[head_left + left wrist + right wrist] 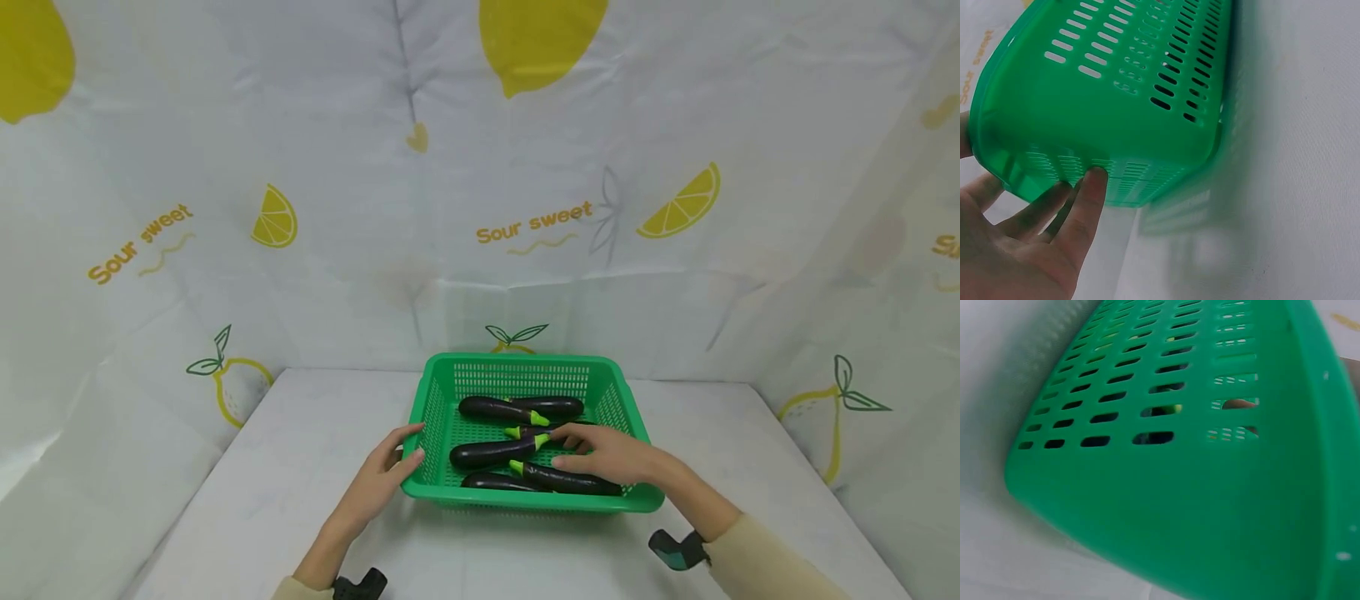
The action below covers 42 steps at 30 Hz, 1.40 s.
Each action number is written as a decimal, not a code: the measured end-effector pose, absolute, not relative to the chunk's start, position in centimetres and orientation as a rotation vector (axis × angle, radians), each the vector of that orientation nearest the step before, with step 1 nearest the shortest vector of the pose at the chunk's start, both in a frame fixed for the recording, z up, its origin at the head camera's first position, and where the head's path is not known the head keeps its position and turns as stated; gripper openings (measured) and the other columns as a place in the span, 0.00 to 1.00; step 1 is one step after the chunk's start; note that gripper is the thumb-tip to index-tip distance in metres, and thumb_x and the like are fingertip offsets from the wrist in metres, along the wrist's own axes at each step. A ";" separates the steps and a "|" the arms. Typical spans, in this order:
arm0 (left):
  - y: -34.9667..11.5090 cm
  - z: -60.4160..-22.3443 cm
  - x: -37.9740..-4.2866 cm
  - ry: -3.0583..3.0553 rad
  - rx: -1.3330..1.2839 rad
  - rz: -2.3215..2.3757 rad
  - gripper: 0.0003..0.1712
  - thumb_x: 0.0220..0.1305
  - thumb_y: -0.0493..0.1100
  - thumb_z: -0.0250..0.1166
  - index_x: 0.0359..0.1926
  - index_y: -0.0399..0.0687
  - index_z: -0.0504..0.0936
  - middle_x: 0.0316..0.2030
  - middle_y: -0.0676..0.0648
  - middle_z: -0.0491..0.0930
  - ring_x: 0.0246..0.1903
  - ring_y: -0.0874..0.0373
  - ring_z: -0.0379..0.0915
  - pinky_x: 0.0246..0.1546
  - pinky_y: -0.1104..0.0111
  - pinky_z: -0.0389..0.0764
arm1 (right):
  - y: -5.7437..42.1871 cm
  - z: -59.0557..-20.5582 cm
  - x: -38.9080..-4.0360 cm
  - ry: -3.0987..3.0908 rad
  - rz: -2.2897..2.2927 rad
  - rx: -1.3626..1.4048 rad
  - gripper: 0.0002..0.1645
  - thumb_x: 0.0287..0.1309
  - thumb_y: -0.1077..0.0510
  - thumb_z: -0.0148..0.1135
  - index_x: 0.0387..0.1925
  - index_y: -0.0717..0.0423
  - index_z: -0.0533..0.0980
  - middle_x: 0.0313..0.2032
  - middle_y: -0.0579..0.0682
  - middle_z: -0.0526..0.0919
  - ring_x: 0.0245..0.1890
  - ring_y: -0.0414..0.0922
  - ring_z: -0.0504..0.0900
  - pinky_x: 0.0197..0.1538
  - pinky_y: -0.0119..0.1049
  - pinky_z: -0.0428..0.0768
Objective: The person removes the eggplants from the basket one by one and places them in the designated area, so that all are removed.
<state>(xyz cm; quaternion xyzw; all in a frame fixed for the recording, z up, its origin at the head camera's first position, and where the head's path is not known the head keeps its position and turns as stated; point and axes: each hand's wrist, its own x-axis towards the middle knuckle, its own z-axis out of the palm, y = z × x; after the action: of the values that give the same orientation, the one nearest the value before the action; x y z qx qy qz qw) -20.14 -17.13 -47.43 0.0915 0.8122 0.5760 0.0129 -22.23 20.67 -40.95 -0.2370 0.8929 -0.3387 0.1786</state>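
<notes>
A green plastic basket (525, 502) with slotted walls stands on the table, holding several dark eggplants (487, 455) with green stem ends. At the basket's left side, my left hand (378, 479) holds the rim, its thumb at the rim near the front corner. The left wrist view shows its fingers (1088, 212) against the outside of the wall. My right hand (611, 452) reaches over the right part of the basket, fingers loosely bent among the eggplants. Its fingertips are right by one green stem, and its thumb lies above the front right eggplant (573, 481).
White cloth with lemon prints (678, 200) hangs behind the table and at both sides. The white tabletop (247, 500) extends left and right of the basket. Dark wrist devices (678, 550) sit below both hands.
</notes>
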 end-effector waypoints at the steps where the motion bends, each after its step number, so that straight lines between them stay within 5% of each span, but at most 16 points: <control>1: -17.1 -47.4 -20.1 2.530 0.285 1.797 0.28 0.75 0.51 0.61 0.72 0.57 0.70 0.73 0.42 0.64 0.68 0.38 0.67 0.62 0.40 0.69 | 20.5 -41.1 -22.4 2.517 -0.950 -0.668 0.34 0.70 0.41 0.62 0.67 0.58 0.72 0.55 0.60 0.79 0.55 0.58 0.78 0.53 0.59 0.77; 20: -17.0 -47.8 -19.9 2.516 0.302 1.815 0.28 0.75 0.51 0.61 0.72 0.53 0.70 0.73 0.43 0.64 0.68 0.38 0.66 0.62 0.40 0.69 | 20.2 -43.2 -23.6 2.376 -0.897 -0.624 0.23 0.64 0.50 0.69 0.57 0.55 0.78 0.47 0.55 0.82 0.47 0.55 0.80 0.51 0.59 0.78; 28: -17.0 -47.7 -19.9 2.514 0.318 1.812 0.28 0.76 0.50 0.60 0.73 0.55 0.69 0.74 0.41 0.63 0.68 0.37 0.66 0.62 0.41 0.70 | 20.3 -43.3 -23.8 2.386 -0.967 -0.759 0.22 0.56 0.60 0.73 0.53 0.57 0.81 0.39 0.51 0.80 0.40 0.49 0.76 0.42 0.48 0.77; 42: -17.0 -47.6 -19.9 2.544 0.359 1.799 0.29 0.77 0.52 0.59 0.73 0.52 0.68 0.74 0.37 0.62 0.68 0.34 0.65 0.62 0.40 0.70 | 20.5 -42.3 -23.9 2.450 -1.118 -0.760 0.17 0.60 0.54 0.69 0.50 0.53 0.84 0.50 0.50 0.83 0.49 0.51 0.78 0.49 0.50 0.78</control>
<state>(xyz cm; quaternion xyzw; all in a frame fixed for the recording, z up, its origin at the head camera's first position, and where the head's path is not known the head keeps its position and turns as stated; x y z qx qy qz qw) -19.86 -17.05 -47.63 0.1145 0.8111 0.5735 0.0024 -23.86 20.54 -42.29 -0.2677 0.8627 -0.3937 0.1707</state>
